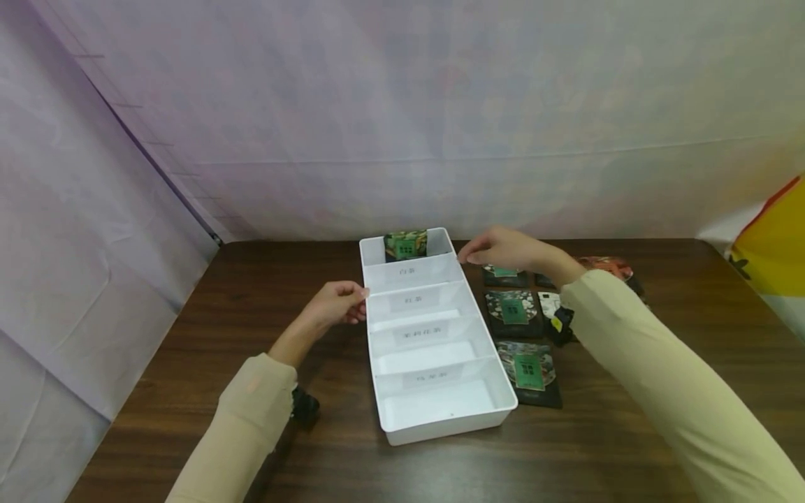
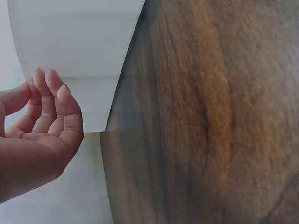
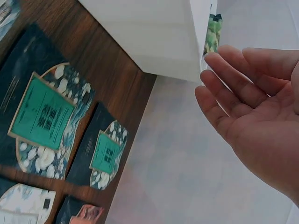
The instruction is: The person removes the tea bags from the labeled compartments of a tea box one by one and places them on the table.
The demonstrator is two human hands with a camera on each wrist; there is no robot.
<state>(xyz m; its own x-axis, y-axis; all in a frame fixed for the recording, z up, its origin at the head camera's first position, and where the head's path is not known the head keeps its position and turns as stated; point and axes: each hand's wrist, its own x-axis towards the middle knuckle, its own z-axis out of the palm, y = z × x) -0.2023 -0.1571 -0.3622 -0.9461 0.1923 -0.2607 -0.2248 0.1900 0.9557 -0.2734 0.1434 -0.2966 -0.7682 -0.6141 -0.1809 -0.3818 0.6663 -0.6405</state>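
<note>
A long white divided box stands on the table, with labelled compartments running from front to back. Inside its farthest compartment sits a green and black packet. My left hand pinches the box's left rim between thumb and forefinger; the other fingers are bent in the left wrist view. At the far right corner is my right hand, its fingers fairly straight and their tips at the rim in the right wrist view. Nothing shows in the right palm.
Right of the box lie several dark packets, among them one with a green label, another with white patterning and a reddish one. The wooden table ends at a pale cloth wall. Yellow cloth hangs at right.
</note>
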